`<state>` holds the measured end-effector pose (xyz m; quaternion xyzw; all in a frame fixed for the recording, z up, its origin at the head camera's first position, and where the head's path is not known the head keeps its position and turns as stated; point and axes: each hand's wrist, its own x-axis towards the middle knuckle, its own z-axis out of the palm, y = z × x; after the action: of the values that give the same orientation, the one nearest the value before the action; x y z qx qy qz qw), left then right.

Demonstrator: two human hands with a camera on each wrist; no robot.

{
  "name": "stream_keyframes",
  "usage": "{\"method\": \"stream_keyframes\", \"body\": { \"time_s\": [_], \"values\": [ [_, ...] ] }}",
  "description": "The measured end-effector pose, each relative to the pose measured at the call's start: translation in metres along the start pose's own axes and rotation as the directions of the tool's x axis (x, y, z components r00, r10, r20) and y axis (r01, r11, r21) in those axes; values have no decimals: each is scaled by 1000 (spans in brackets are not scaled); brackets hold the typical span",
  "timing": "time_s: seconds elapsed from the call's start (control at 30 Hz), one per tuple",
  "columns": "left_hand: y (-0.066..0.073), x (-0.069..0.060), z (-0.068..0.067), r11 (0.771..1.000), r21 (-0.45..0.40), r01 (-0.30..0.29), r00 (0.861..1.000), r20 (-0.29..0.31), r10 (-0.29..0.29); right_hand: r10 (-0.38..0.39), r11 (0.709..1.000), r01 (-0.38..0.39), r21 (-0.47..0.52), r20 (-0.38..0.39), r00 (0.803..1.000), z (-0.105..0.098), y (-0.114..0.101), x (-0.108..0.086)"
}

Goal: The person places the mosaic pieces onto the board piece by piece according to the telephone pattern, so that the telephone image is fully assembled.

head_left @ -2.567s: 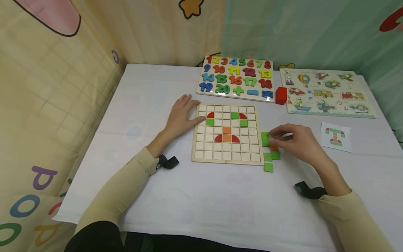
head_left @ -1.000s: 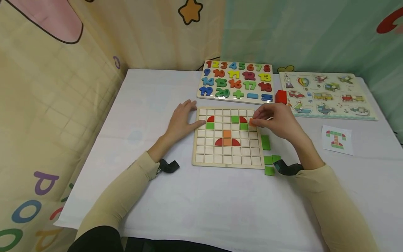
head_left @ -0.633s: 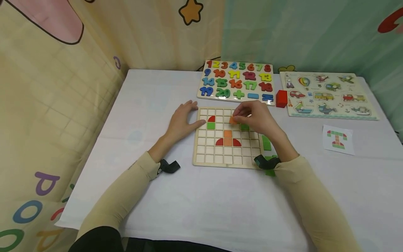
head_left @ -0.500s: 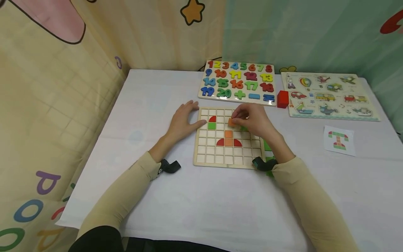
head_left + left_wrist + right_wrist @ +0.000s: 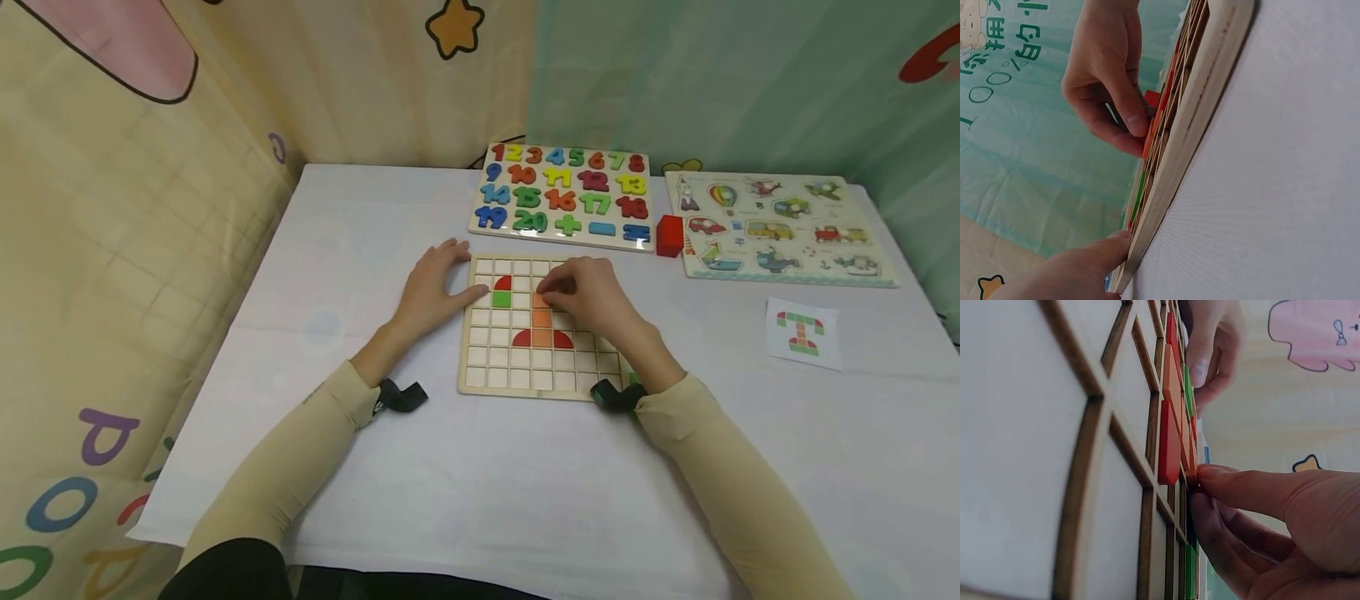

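A wooden grid board [image 5: 498, 392] lies on the table. My left hand [image 5: 427, 287] rests at its upper left edge, with the thumb [image 5: 1107, 250] over the rim. Between thumb and fingers, my right hand [image 5: 596, 300] pinches an orange square tile [image 5: 539, 301] at the cell above two other orange tiles [image 5: 541, 327]. In the right wrist view that tile [image 5: 1192, 474] sits low at the grid, fingertips still on it. Red quarter-round tiles [image 5: 522, 339] flank the lowest orange tile. A red and a green tile [image 5: 502, 299] lie near my left thumb. My right hand hides the board's upper right tiles.
A card with a coloured pattern [image 5: 804, 333] lies to the right. Behind the board stand a number puzzle [image 5: 558, 200], a red block [image 5: 670, 236] and a vehicle puzzle [image 5: 787, 225]. Green tiles [image 5: 633, 378] beside the board are mostly hidden by my right wrist.
My right hand has picked up the orange tile from beside the board, carried it left across the grid, and lowered it above the other orange tiles. My left hand stays at the edge.
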<state>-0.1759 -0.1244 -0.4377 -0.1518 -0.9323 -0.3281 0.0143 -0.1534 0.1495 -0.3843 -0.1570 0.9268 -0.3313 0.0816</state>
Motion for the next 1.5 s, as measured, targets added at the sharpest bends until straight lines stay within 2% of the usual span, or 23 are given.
{"method": "stream_keyframes", "body": {
  "time_s": [0.2,0.47,0.7,0.87,1.1,1.3,1.5],
  "values": [
    [-1,3,3,1000,0,-12,1000,3,12,-14,1000,14,-13,9,1000,0,0,0],
    [-3,1,2,1000,0,11,1000,-1,-11,-34,999,33,21,8,999,-3,3,-3],
    [-5,-3,-3,1000,25,18,1000,-8,-18,-9,999,10,40,-23,1000,-30,23,-19],
    [-10,-8,-7,1000,23,20,1000,-16,-19,30,999,-29,32,-22,999,-44,48,-33],
    [-8,-6,1,1000,9,2,1000,4,-2,76,997,-76,2,26,997,-56,79,-61],
    [-2,1,3,1000,15,-1,1000,7,1,50,999,-49,-12,91,995,-67,83,-66],
    [1,0,0,1000,17,10,1000,24,-11,49,999,-51,13,126,991,-62,85,-70]
  ]
}}
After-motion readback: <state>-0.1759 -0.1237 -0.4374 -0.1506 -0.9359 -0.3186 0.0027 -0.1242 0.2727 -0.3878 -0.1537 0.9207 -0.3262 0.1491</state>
